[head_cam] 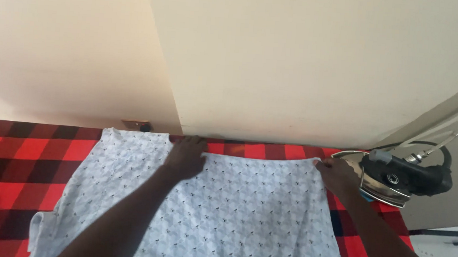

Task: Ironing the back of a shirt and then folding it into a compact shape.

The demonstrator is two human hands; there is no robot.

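Reaching forward, left hand [186, 156] and right hand [336, 173] press patterned cloth [234, 209] flat.

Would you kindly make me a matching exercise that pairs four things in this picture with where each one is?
Things:
1. left hand
2. right hand
3. iron
4. checked blanket

Places:
A. at the right end of the surface, resting on its side
B. spread under the pale patterned cloth
C. pressing flat on the cloth near its far edge
D. gripping the cloth's far right corner

Pairs: 1-C, 2-D, 3-A, 4-B
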